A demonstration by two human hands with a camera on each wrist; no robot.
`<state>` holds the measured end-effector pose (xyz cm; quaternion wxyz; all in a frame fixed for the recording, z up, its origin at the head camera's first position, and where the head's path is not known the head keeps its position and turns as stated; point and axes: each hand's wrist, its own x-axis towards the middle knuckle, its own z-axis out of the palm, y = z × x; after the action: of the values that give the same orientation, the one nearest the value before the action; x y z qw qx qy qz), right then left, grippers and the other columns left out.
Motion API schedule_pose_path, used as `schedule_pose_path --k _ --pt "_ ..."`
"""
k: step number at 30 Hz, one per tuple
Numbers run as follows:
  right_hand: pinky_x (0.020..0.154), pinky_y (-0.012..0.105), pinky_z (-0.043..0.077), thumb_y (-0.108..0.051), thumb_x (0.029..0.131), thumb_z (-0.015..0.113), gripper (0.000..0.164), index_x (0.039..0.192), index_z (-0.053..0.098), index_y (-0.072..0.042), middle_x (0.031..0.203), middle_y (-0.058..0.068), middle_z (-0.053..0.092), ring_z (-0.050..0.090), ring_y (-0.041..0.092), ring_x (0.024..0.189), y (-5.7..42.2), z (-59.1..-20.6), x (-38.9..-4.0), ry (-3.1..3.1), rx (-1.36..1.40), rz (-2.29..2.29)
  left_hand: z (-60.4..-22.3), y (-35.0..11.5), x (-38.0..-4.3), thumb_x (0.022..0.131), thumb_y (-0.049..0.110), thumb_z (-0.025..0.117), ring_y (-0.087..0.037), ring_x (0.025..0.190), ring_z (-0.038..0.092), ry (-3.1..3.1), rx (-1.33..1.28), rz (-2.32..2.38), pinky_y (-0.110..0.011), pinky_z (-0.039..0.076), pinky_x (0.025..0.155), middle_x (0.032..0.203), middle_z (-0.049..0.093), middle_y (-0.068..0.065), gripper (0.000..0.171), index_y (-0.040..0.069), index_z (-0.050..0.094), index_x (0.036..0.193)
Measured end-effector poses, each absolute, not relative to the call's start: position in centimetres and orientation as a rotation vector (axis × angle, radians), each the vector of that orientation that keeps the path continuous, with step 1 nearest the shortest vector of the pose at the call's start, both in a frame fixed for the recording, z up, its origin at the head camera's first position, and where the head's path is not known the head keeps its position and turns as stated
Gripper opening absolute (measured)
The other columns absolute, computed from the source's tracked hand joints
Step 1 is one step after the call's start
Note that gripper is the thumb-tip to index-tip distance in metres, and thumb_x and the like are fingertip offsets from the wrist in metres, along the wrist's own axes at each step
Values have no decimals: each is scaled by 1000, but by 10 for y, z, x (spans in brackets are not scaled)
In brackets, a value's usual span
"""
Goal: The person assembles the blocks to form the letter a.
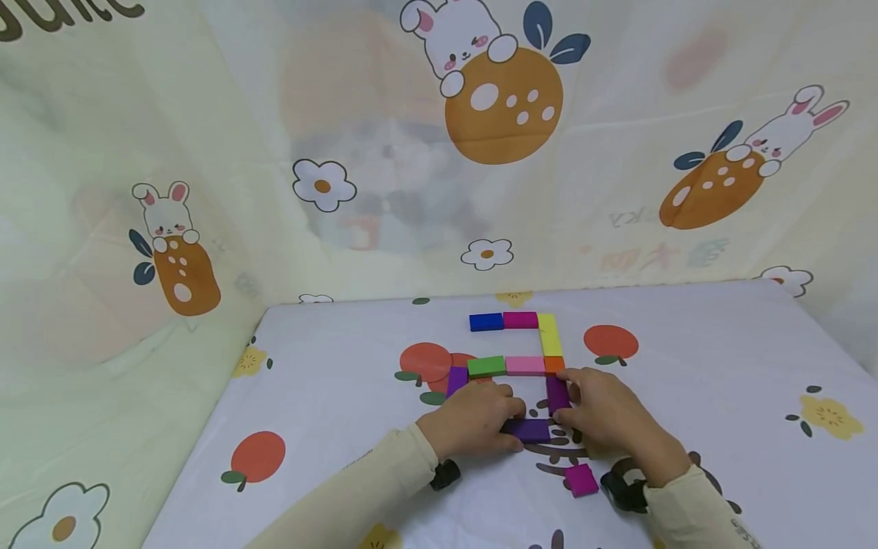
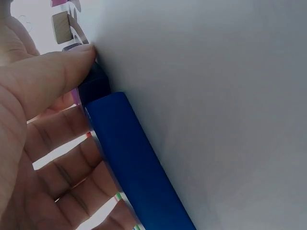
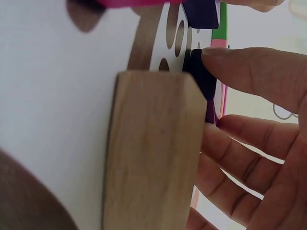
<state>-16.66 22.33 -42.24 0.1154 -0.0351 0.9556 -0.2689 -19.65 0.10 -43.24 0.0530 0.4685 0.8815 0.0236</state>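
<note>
My left hand (image 1: pixel 475 419) pinches an indigo block (image 1: pixel 531 431) at its left end, thumb on the near side. In the left wrist view the thumb lies on that dark block (image 2: pixel 93 86), beside a long blue block (image 2: pixel 139 163) close to the camera. With thumb and forefinger my right hand (image 1: pixel 613 408) pinches a purple block (image 1: pixel 558 395) standing lengthwise below an orange block (image 1: pixel 554 365). Its thumb covers part of the dark block (image 3: pixel 204 74) in the right wrist view. A green block (image 1: pixel 486 367) and a pink block (image 1: pixel 525 366) lie end to end left of the orange one.
A blue block (image 1: pixel 486 322), a magenta block (image 1: pixel 520 320) and a yellow block (image 1: pixel 550 335) continue the outline. Another purple block (image 1: pixel 456 380) lies beyond the left hand. A loose magenta block (image 1: pixel 581 480) sits nearer. A bare-wood block face (image 3: pixel 153 153) fills the right wrist foreground.
</note>
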Motion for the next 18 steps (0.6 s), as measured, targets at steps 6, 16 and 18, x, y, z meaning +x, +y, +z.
schedule_pose_path --k 6,16,18 --pt "66 35 43 -21 88 83 69 145 54 5 90 7 57 53 22 83 223 -424 -167 2820 -104 -777 -432 1 -196 92 45 79 -3 82 57 2677 1407 86 -18 46 79 99 69 7 35 21 75 118" --pt "66 34 42 -20 89 82 66 144 55 6 89 7 56 53 22 82 222 -424 -165 2840 -117 -766 -432 1 -195 92 44 79 -4 83 58 2686 1407 84 -19 47 80 99 70 7 34 21 76 117" --pt "66 34 42 -20 89 82 66 144 56 6 90 7 56 52 22 82 222 -424 -165 2840 -116 -764 -433 1 -195 92 44 79 -4 83 58 2683 1407 86 -18 47 80 99 69 7 34 21 76 117"
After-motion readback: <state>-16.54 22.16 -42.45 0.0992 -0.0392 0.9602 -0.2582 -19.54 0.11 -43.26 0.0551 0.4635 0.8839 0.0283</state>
